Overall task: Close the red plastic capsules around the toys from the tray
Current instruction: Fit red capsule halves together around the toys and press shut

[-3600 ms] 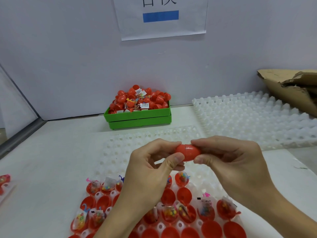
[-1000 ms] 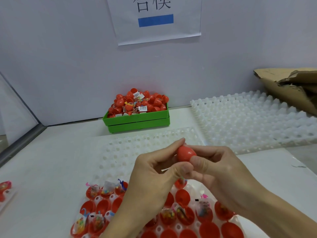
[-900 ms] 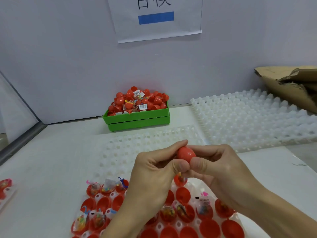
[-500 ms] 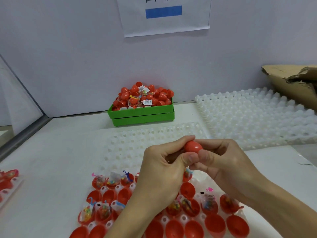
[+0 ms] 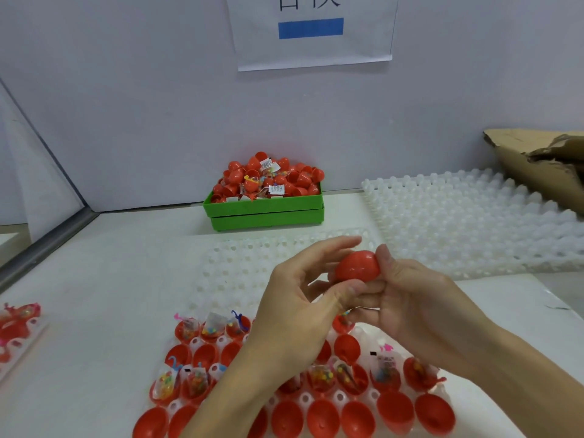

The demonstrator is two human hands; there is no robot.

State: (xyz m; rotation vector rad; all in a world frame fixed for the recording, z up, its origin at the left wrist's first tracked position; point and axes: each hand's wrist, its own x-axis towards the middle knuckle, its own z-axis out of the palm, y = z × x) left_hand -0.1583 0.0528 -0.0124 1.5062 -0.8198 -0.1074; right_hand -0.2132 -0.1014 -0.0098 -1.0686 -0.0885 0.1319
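Nearest edge: a white plastic tray (image 5: 339,397) is lying on the table, its pockets holding open red capsule halves (image 5: 325,418), some of them bare and some carrying small bagged toys (image 5: 321,374).
Above the tray: both hands are meeting over its far rows, holding one red capsule (image 5: 357,266) in the air, clear of the pockets.
Left hand: the left hand (image 5: 297,311) is reaching in from below, its thumb pressing under the near side of the capsule and its forefinger stretching straight over the top; the other fingers are curling loosely behind.
Right hand: the right hand (image 5: 417,305) is pinching the capsule's right end, thumb standing against its far right side and fingers folding in beneath it.
Capsule: it is sitting between the two thumbs, most of its glossy upper face showing; whether its seam is fully shut cannot be told.
Far left: a second tray piece (image 5: 17,327) with red halves is lying at the table's left edge.
Beyond the hands: bare white trays (image 5: 458,222) are spreading across the table (image 5: 104,279).
Against the wall: a green bin (image 5: 264,210) is standing heaped with red capsules, near a torn cardboard box (image 5: 537,159) at right.
Wall: a paper sign (image 5: 311,30) with a blue bar is hanging above.
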